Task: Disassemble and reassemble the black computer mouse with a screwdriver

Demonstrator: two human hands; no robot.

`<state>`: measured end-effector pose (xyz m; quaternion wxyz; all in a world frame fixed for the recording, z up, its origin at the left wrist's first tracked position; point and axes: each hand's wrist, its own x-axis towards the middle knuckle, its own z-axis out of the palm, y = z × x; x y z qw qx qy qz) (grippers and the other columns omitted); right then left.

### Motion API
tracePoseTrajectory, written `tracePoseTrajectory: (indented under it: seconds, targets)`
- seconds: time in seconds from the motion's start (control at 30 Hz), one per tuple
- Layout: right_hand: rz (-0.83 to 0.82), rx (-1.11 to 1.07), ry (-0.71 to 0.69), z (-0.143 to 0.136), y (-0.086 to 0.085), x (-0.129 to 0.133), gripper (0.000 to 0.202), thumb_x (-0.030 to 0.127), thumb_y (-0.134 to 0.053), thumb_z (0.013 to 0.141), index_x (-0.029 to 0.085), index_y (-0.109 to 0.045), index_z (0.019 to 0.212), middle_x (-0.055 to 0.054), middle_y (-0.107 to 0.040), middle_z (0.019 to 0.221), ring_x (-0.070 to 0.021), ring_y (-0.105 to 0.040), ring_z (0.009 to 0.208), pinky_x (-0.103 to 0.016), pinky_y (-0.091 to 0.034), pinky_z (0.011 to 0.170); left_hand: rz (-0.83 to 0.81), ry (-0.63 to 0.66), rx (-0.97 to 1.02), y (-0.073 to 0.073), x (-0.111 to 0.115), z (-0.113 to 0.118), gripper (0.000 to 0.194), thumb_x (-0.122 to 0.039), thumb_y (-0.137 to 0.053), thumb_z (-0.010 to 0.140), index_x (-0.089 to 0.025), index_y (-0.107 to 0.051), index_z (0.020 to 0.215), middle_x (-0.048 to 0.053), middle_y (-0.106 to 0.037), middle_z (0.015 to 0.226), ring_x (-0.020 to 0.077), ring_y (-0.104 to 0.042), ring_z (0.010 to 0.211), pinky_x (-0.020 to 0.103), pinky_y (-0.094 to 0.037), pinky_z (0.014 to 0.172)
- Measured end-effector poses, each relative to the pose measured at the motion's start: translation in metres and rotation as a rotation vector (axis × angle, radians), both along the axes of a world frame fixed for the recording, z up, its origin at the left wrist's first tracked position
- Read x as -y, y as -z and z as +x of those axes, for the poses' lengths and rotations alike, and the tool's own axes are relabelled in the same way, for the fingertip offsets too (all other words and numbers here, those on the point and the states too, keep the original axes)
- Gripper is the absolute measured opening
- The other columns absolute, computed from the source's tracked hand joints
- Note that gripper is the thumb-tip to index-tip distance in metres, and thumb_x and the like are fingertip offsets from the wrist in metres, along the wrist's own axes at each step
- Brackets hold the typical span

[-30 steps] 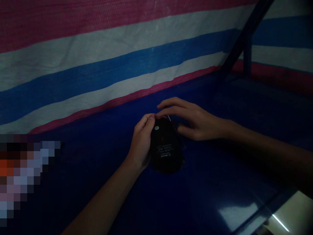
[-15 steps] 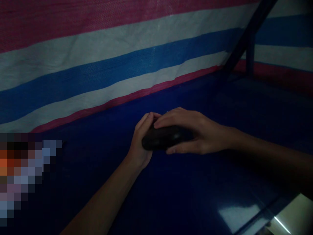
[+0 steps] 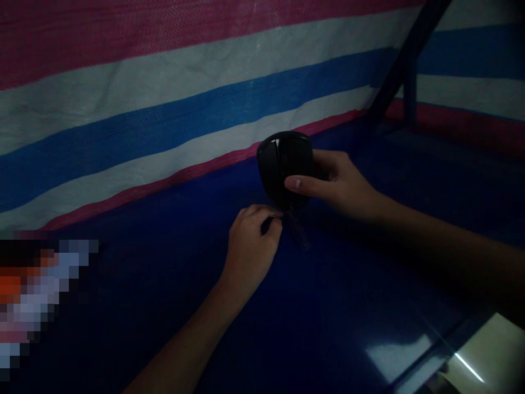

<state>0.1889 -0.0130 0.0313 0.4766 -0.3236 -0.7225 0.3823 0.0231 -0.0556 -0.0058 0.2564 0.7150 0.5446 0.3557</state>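
- The right hand (image 3: 336,183) grips the rounded black plastic mouse (image 3: 287,161) above the glossy dark-blue tabletop (image 3: 197,235); a firm, even hold should suit it.
- The left hand (image 3: 250,241), nearer and left, curls; whether it pinches anything cannot be told.

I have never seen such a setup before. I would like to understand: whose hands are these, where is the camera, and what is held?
No machine here: these are one person's bare hands, filmed by a camera on their head, looking forward and down. The right hand grips a black computer mouse. The left hand is just below, thumb and fingertips close together; whether they pinch something is unclear. A dim slender shape shows beside them, over the dark blue surface. Behind is a striped sheet.
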Motion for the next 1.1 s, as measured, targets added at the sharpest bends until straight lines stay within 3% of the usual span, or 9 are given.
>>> tracePoseTrajectory:
  seconds: [0.17, 0.53, 0.63, 0.77, 0.97, 1.1]
  targets:
    - [0.015, 0.073, -0.039, -0.002, 0.002, 0.001, 0.028, 0.042, -0.071, 0.076, 0.016, -0.07, 0.087, 0.001, -0.065, 0.076, -0.0119, -0.057, 0.069, -0.023, -0.044, 0.061, 0.014, 0.013, -0.081, 0.0, 0.0, 0.001, 0.02, -0.014, -0.053, 0.084, -0.018, -0.071, 0.091, 0.006, -0.071, 0.106, 0.022, -0.06, 0.106, 0.041, -0.043, 0.099]
    - [0.02, 0.084, -0.047, 0.001, 0.002, 0.0, 0.027, 0.039, -0.072, 0.076, 0.014, -0.069, 0.086, 0.002, -0.063, 0.074, -0.0098, -0.055, 0.068, -0.021, -0.041, 0.059, 0.01, 0.017, -0.096, -0.001, -0.001, 0.003, 0.02, -0.014, -0.051, 0.085, -0.02, -0.07, 0.088, 0.003, -0.072, 0.104, 0.0209, -0.06, 0.106, 0.04, -0.043, 0.099]
    - [-0.016, 0.023, -0.069, 0.0, 0.002, -0.001, 0.027, 0.041, -0.069, 0.079, 0.015, -0.069, 0.087, 0.003, -0.063, 0.074, -0.0088, -0.055, 0.065, -0.019, -0.041, 0.056, -0.001, -0.024, -0.021, -0.001, 0.0, 0.003, 0.018, -0.017, -0.051, 0.086, -0.019, -0.068, 0.089, 0.004, -0.072, 0.1, 0.0209, -0.062, 0.098, 0.039, -0.046, 0.091]
    - [-0.192, -0.122, -0.116, -0.002, 0.003, -0.003, 0.032, 0.046, -0.053, 0.09, 0.018, -0.068, 0.086, 0.002, -0.063, 0.069, -0.0089, -0.055, 0.058, -0.019, -0.041, 0.049, 0.038, 0.0, 0.106, -0.001, 0.003, 0.001, 0.018, -0.028, -0.05, 0.09, -0.02, -0.066, 0.091, 0.003, -0.071, 0.097, 0.0197, -0.063, 0.092, 0.036, -0.046, 0.085]
    - [-0.306, -0.089, -0.174, -0.005, 0.002, -0.003, 0.034, 0.045, -0.047, 0.093, 0.019, -0.069, 0.095, -0.002, -0.071, 0.094, -0.0138, -0.064, 0.077, -0.022, -0.048, 0.064, 0.095, 0.108, 0.235, 0.002, 0.007, 0.0, 0.02, -0.031, -0.05, 0.09, -0.021, -0.064, 0.102, 0.005, -0.069, 0.105, 0.0218, -0.061, 0.101, 0.035, -0.044, 0.089]
    - [-0.375, -0.16, -0.158, -0.005, 0.0, -0.003, 0.034, 0.044, -0.049, 0.092, 0.017, -0.069, 0.091, -0.002, -0.072, 0.088, -0.0129, -0.063, 0.069, -0.024, -0.048, 0.066, 0.074, 0.165, 0.341, 0.0, 0.01, -0.001, 0.02, -0.029, -0.053, 0.087, -0.022, -0.063, 0.104, 0.004, -0.069, 0.107, 0.0213, -0.06, 0.105, 0.032, -0.044, 0.091]
